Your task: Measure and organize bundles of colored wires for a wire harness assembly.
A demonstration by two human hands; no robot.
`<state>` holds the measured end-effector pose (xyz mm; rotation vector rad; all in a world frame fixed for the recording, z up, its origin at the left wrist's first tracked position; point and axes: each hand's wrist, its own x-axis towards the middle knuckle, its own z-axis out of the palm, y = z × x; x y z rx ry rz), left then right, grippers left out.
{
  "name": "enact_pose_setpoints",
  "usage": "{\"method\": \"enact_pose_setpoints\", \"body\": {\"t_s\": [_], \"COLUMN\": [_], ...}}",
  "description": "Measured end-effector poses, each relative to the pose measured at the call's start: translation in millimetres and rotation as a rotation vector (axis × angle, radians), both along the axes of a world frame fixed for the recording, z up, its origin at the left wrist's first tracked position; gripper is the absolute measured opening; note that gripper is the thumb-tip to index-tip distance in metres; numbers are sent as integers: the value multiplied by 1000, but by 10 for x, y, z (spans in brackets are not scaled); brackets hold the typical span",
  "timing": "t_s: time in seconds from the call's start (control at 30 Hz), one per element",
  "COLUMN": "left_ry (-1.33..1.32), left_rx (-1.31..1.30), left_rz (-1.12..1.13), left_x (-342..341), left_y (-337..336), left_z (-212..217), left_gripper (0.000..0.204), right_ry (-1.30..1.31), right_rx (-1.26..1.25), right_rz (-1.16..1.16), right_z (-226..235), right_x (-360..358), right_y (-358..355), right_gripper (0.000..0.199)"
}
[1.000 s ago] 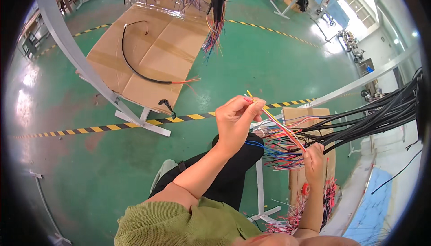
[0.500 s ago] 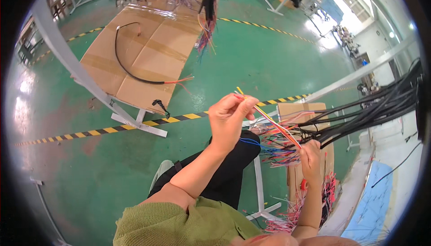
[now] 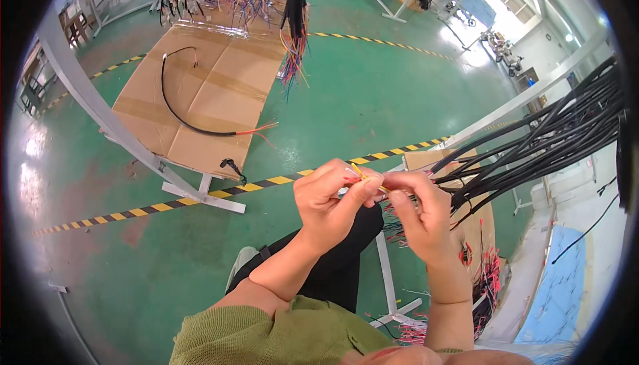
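Yellow wire | pinched between left hand and right hand | long axis slanted, free end pointed up-left | black cables alongside right.

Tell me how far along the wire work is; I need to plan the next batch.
Looks done: a black cable with bared coloured ends lies on the cardboard. In hand: the left hand and right hand pinch thin yellow wires between their fingertips. Left: many black cables hang at the right, their coloured ends loose by the hands. How many are finished, I cannot tell.
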<state>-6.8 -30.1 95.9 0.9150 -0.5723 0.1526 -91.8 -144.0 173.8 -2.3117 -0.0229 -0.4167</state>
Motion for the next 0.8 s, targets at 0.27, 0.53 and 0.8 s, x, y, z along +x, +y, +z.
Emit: {"method": "enact_pose_setpoints", "body": {"t_s": [0.27, 0.53, 0.8], "left_ry": [-56, -116, 42], "left_rx": [14, 112, -29], "left_rz": [-9, -71, -234], "left_x": [98, 211, 170], "left_y": [198, 249, 221], "left_z": [-28, -70, -64], "left_gripper": [4, 6, 7], "right_ry": [-70, 1, 22], "right_rx": [60, -538, -274], "right_rz": [80, 83, -22], "right_z": [-30, 225, 12], "right_x": [165, 243, 195], "right_y": [195, 164, 212], "right_gripper": [10, 8, 12]}}
